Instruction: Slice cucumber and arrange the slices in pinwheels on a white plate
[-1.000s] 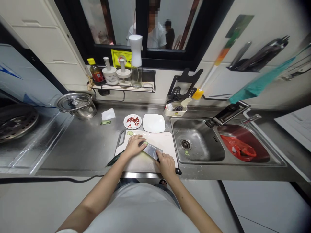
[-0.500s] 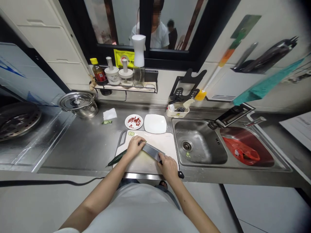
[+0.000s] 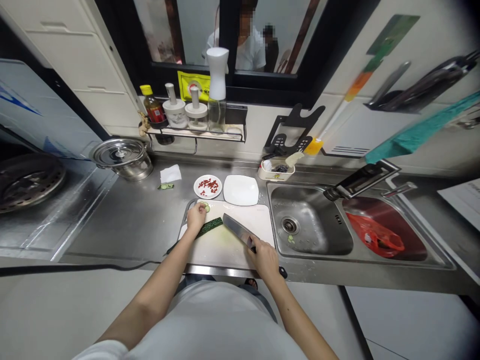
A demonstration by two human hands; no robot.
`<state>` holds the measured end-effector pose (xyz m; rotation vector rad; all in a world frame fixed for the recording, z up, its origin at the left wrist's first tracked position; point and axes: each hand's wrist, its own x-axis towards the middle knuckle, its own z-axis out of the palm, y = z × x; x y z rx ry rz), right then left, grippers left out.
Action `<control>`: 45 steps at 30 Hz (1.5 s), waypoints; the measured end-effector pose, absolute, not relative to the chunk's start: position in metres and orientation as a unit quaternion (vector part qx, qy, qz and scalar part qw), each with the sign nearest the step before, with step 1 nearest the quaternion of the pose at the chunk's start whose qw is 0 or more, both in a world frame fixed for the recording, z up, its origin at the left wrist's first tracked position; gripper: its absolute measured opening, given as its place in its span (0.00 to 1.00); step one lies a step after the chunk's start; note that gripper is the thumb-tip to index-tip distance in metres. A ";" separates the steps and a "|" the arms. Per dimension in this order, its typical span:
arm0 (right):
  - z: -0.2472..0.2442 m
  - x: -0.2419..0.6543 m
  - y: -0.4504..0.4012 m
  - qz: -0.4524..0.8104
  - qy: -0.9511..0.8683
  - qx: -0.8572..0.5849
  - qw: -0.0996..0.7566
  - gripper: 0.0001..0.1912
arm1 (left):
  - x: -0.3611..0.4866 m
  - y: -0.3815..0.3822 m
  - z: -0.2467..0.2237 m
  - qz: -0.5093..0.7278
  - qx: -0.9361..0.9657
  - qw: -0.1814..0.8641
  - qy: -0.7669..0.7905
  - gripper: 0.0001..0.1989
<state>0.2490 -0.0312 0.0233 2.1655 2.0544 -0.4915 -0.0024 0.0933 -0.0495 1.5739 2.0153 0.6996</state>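
My right hand [image 3: 264, 256] is wrapped round the handle of a cleaver [image 3: 238, 229], whose blade points up and left over the white cutting board [image 3: 243, 255]. Near the board's upper left corner, my left hand [image 3: 197, 216] has its fingers pinched at some pale green cucumber slices [image 3: 206, 205]. A dark green cucumber [image 3: 210, 226] lies slantwise on the board, partly hidden under my left wrist, its cut end close to the blade tip. Above the board stand a plate of chopped red pieces [image 3: 208, 186] and a bare white plate [image 3: 240, 190].
To the right is a double sink [image 3: 311, 220] with a red bag [image 3: 375, 235]. A lidded steel pot [image 3: 125, 159] stands at the left. A second black handle [image 3: 282, 272] juts from the board's lower right corner. Bottles line a wall rack [image 3: 195, 131].
My left hand has left the cucumber and moved up and left to the slices. The cleaver has swung away from the cucumber, which now shows more. The view has shifted slightly.
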 end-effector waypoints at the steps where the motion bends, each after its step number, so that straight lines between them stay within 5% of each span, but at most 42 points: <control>1: 0.024 0.249 -0.031 -0.161 0.678 0.716 0.055 0.22 | -0.002 0.096 -0.050 0.252 0.568 0.240 0.746 0.11; 29: 0.021 0.249 -0.032 -0.180 0.662 0.727 0.033 0.20 | -0.012 0.111 -0.070 0.187 0.699 0.138 0.676 0.12; 45: 0.021 0.247 -0.029 -0.205 0.643 0.737 0.018 0.18 | -0.011 0.084 -0.062 0.308 0.627 0.189 0.690 0.10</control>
